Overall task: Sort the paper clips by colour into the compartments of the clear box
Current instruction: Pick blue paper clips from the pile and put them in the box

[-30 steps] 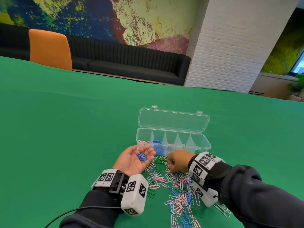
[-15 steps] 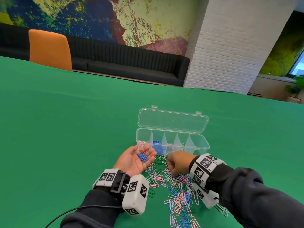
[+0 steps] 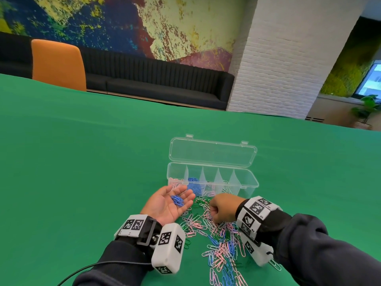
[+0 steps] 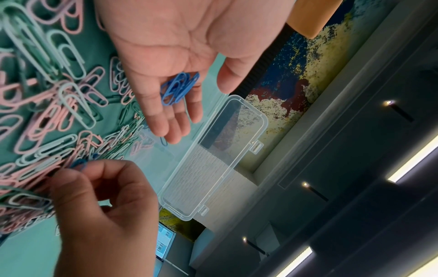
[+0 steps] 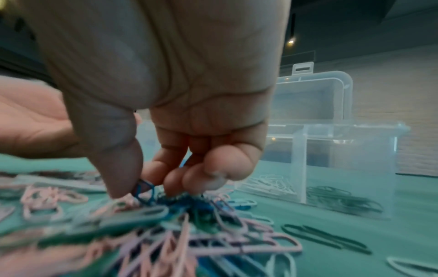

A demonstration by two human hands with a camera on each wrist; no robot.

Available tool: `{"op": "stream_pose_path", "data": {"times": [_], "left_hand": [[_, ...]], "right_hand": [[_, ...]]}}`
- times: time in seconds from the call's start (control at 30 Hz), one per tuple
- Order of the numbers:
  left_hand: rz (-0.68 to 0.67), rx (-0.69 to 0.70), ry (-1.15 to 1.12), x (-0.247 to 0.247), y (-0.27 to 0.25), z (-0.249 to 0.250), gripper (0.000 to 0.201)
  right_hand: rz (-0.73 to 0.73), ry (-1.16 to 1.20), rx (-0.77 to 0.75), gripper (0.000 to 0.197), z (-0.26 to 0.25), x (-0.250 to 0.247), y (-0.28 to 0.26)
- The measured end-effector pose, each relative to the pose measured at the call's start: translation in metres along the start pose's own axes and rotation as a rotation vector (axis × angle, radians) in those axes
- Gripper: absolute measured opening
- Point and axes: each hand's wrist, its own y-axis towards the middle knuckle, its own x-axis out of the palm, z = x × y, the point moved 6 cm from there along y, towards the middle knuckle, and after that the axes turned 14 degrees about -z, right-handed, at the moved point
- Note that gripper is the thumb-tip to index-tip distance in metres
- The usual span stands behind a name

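Little changed since a second ago: left hand still flat, palm up, cradling blue clips near the clear box; right hand now pinching a blue clip from the pile, slightly raised.

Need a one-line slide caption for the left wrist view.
Left hand cups blue paper clips palm-up while the right hand pinches another blue clip from the mixed pile, open clear box beyond.
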Motion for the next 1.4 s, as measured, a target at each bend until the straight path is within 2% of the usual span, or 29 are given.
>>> {"op": "stream_pose_path", "data": {"times": [0.1, 0.2, 0.27, 0.3, 0.4, 0.5, 0.63, 0.67, 0.7, 0.77, 0.87, 1.0, 1.13, 1.27, 1.33, 1.4], "left_hand": [[0.008, -0.009, 0.01, -0.001, 0.001, -0.002, 0.043], [0.023, -0.058, 0.054, -0.001, 0.002, -0.007, 0.043], [0.028, -0.103, 0.074, 0.0, 0.002, -0.013, 0.043], [0.025, -0.118, 0.071, 0.001, 0.002, -0.015, 0.043], [0.01, -0.127, 0.046, 0.003, 0.002, -0.017, 0.044], [0.006, -0.117, 0.022, 0.003, 0.002, -0.015, 0.043], [0.003, -0.097, 0.028, 0.002, 0.002, -0.014, 0.044], [0.003, -0.082, 0.033, 0.003, 0.001, -0.013, 0.043], [0.007, -0.061, 0.041, 0.003, 0.0, -0.012, 0.04], [0.026, -0.006, 0.063, 0.004, -0.002, -0.008, 0.032], [0.047, 0.031, 0.088, 0.004, -0.003, -0.006, 0.023], [0.055, 0.033, 0.121, 0.003, -0.004, -0.006, 0.021], [0.047, 0.045, 0.103, 0.003, -0.004, -0.005, 0.018], [0.028, 0.012, 0.101, 0.003, -0.002, -0.008, 0.019], [0.021, -0.015, 0.103, 0.003, -0.001, -0.01, 0.022], [0.014, -0.039, 0.099, 0.004, -0.001, -0.013, 0.025]], "right_hand": [[0.078, 0.199, -0.063, 0.015, 0.003, -0.013, -0.007], [0.217, 0.504, -0.203, 0.01, -0.001, -0.034, -0.018], [0.246, 0.685, -0.294, 0.009, -0.004, -0.045, -0.024], [0.244, 0.702, -0.299, 0.007, -0.003, -0.049, -0.025], [0.148, 0.426, -0.128, 0.002, 0.003, -0.046, -0.023], [-0.002, 0.111, 0.059, 0.012, 0.011, -0.026, -0.015], [-0.068, 0.013, 0.127, 0.011, 0.018, -0.006, -0.004], [-0.076, -0.02, 0.139, 0.017, 0.02, -0.004, -0.001], [-0.074, -0.053, 0.156, 0.02, 0.023, -0.004, 0.001], [-0.024, -0.093, 0.173, 0.013, 0.026, -0.007, 0.004], [0.039, -0.064, 0.135, 0.007, 0.023, -0.012, 0.006], [-0.044, -0.06, 0.159, 0.022, 0.016, -0.004, 0.01], [-0.027, -0.048, 0.191, 0.033, 0.02, -0.005, 0.012], [0.007, 0.0, 0.191, 0.025, 0.025, -0.012, 0.008], [0.054, 0.064, 0.139, 0.022, 0.023, -0.018, 0.001], [0.109, 0.23, 0.002, 0.022, 0.016, -0.027, -0.008]]}}
